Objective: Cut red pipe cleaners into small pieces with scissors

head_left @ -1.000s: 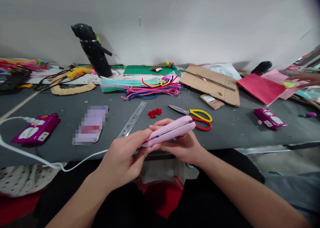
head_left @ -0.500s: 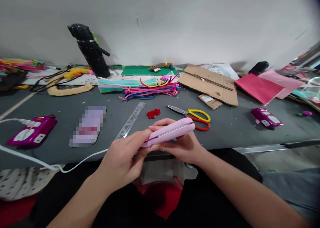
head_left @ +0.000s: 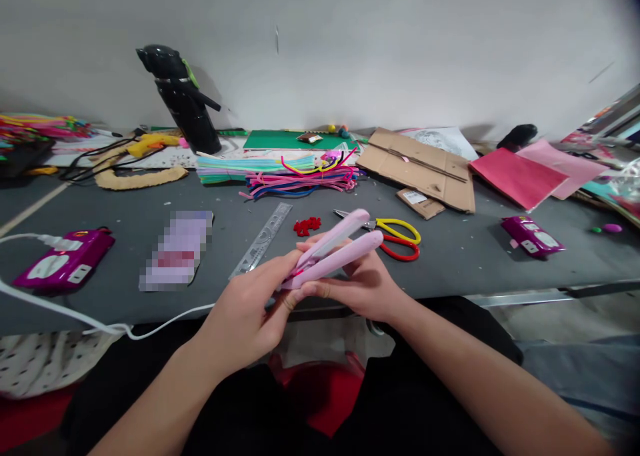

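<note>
A pale pink mini hair straightener (head_left: pixel 345 253) is held in front of me over the table's front edge, its two arms spread apart in a V. My left hand (head_left: pixel 255 299) wraps the joined end. My right hand (head_left: pixel 367 283) grips it too, with the thumb on the near side and fingers behind the arms. A bit of red shows between the arms near the joined end; what it is I cannot make out. Just beyond lie a small red fuzzy piece (head_left: pixel 307 226), a clear ruler (head_left: pixel 263 239) and scissors (head_left: pixel 395 229) with yellow and red handles.
A phone-like, blurred-out item (head_left: pixel 177 249) and a purple power socket (head_left: pixel 67 259) with a white cable (head_left: pixel 170 319) lie left. Bundled pipe cleaners (head_left: pixel 300 176), a black flask (head_left: pixel 183 99) and cardboard (head_left: pixel 417 166) stand or lie behind. Another purple socket (head_left: pixel 533 236) sits right, near red paper (head_left: pixel 520 176).
The arms of the hair straightener have opened from nearly closed to a wide V. Both hands stay in about the same place.
</note>
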Tool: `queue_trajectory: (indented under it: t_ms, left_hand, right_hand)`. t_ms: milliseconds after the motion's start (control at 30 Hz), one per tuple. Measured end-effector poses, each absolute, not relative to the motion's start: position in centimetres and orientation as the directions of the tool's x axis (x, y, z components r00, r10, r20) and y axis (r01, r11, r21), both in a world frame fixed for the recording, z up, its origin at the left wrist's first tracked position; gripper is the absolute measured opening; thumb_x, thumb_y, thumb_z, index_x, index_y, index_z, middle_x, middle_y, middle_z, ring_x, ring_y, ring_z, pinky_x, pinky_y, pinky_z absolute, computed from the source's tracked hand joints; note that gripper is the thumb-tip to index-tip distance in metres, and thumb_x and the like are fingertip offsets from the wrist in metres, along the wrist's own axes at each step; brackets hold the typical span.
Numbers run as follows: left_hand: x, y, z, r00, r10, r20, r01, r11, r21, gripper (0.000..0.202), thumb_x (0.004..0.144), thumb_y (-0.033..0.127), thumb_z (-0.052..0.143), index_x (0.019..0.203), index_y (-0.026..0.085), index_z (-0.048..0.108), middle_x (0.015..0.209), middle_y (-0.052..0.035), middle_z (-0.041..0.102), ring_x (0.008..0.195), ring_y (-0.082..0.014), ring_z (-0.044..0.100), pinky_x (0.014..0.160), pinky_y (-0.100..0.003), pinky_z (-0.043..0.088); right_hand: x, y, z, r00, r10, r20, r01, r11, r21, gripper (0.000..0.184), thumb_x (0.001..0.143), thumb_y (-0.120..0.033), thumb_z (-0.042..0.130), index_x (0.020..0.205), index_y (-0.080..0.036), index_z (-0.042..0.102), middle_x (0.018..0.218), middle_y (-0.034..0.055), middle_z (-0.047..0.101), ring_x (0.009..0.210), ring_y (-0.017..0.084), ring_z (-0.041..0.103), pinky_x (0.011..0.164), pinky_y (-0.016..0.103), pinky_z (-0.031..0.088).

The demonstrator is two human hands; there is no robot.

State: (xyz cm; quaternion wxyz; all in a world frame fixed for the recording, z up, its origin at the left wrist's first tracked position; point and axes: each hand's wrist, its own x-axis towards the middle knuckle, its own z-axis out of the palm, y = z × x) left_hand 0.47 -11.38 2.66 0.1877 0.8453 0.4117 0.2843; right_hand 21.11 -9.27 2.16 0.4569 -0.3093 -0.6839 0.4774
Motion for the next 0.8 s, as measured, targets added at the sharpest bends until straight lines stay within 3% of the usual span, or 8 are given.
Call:
queue_trajectory:
  t_ms: [133, 267, 400, 567, 800]
  left_hand:
    - [0.6, -11.3, 3.0, 0.491, 0.816, 0.307, 0.6, -0.571, 0.559, 0.049, 0.089, 0.025, 0.056, 0.137, 0.021, 0.043, 0.131, -0.0104, 0.06, 0.11, -0.023, 0.062, 0.09, -0.031, 0.049]
    - [0.4, -11.3, 3.4, 0.515, 0.812, 0.273, 0.585, -0.566, 0.58, 0.046, 0.089, 0.023, 0.057, 0.134, 0.022, 0.046, 0.123, -0.0073, 0.063, 0.101, -0.0194, 0.063, 0.085, -0.027, 0.048]
    - [0.3, -11.3, 3.3, 0.547, 0.799, 0.249, 0.569, -0.573, 0.589, 0.04, 0.089, 0.02, 0.055, 0.128, 0.022, 0.049, 0.115, -0.005, 0.064, 0.097, -0.017, 0.062, 0.081, -0.025, 0.047]
    - [0.5, -11.3, 3.2, 0.545, 0.796, 0.264, 0.57, -0.582, 0.58, 0.032, 0.089, 0.017, 0.054, 0.12, 0.022, 0.051, 0.103, -0.0023, 0.064, 0.088, -0.0148, 0.06, 0.075, -0.024, 0.045]
    - [-0.4, -10.5, 3.9, 0.498, 0.843, 0.202, 0.618, -0.509, 0.6, 0.043, 0.088, 0.027, 0.058, 0.129, 0.025, 0.047, 0.126, -0.0036, 0.06, 0.109, -0.0186, 0.059, 0.09, -0.027, 0.045]
  right_hand:
    - [21.1, -9.4, 2.3, -0.418, 0.862, 0.285, -0.061, 0.287, -0.956, 0.046, 0.078, -0.03, 0.077, 0.122, -0.026, 0.065, 0.122, 0.0064, 0.065, 0.112, 0.023, 0.061, 0.097, 0.037, 0.05]
    - [21.3, -9.4, 2.6, -0.472, 0.844, 0.253, 0.003, 0.289, -0.957, 0.054, 0.077, -0.027, 0.078, 0.129, -0.024, 0.061, 0.126, 0.008, 0.062, 0.115, 0.024, 0.06, 0.1, 0.037, 0.049]
    - [21.4, -9.1, 2.3, -0.496, 0.798, 0.342, -0.036, 0.375, -0.926, 0.057, 0.076, -0.024, 0.079, 0.13, -0.023, 0.059, 0.127, 0.0087, 0.061, 0.115, 0.024, 0.059, 0.099, 0.038, 0.05]
    - [21.4, -8.6, 2.2, -0.503, 0.697, 0.511, -0.043, 0.571, -0.82, 0.047, 0.076, -0.02, 0.079, 0.121, -0.021, 0.064, 0.122, 0.0099, 0.065, 0.119, 0.025, 0.057, 0.104, 0.042, 0.046]
    - [21.2, -8.7, 2.3, -0.484, 0.69, 0.538, -0.049, 0.592, -0.804, 0.05, 0.071, -0.02, 0.083, 0.118, -0.021, 0.064, 0.126, 0.0099, 0.063, 0.123, 0.026, 0.055, 0.105, 0.044, 0.044]
